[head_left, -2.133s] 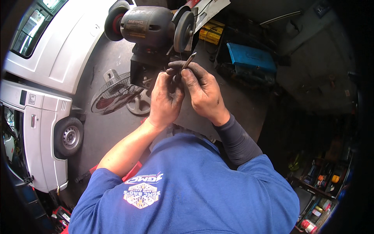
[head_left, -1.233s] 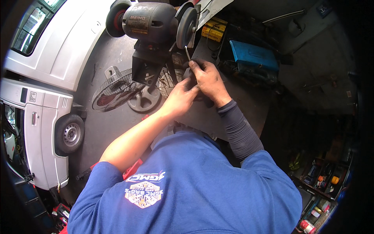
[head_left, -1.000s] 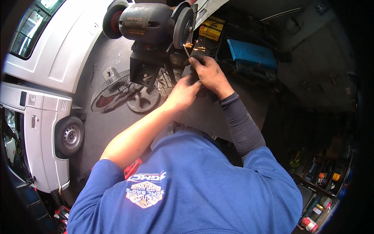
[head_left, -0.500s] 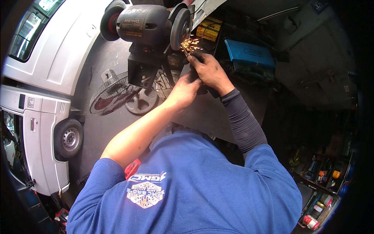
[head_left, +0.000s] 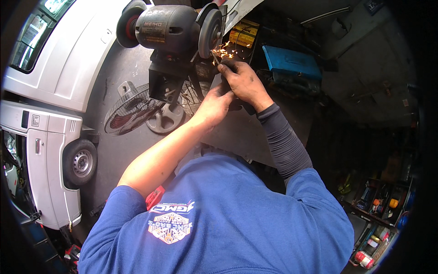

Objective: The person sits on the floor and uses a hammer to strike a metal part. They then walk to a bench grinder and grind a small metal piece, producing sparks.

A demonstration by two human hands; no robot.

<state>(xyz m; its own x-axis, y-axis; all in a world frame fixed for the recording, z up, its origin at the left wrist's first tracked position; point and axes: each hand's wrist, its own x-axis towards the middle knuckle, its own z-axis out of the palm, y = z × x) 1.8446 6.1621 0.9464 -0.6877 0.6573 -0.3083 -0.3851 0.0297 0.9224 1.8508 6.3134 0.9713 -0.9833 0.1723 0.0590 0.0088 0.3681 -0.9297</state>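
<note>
We see a person in a blue shirt standing at a dark bench grinder (head_left: 171, 29), which sits on a pedestal above a grey concrete floor. The right hand (head_left: 244, 82) is closed around a small dark metal piece (head_left: 218, 58) and presses its tip against the lower edge of the right grinding wheel (head_left: 211, 27); orange sparks (head_left: 226, 50) fly from the place where they touch. The fingers of this hand are curled tight on the piece, and a dark sleeve covers the forearm behind it. The left hand (head_left: 214, 104) lies just beside and below the right one, touching it; its fingers are bent narrow and seem to support the same piece from under, but we cannot tell how much of the piece they really grip, because the right hand hides it. The piece itself is mostly hidden between the two hands, only its short end near the wheel shows. On the other end of the grinder there is a left grinding wheel (head_left: 127, 23) with a reddish centre. Below the grinder a round floor fan (head_left: 132, 109) lies on the ground. To the left stands a white vehicle (head_left: 50, 91) with one wheel in view. To the right of the hands a blue case (head_left: 292, 61) rests on a dark surface, and a yellow box (head_left: 244, 32) is near the wheel.
</note>
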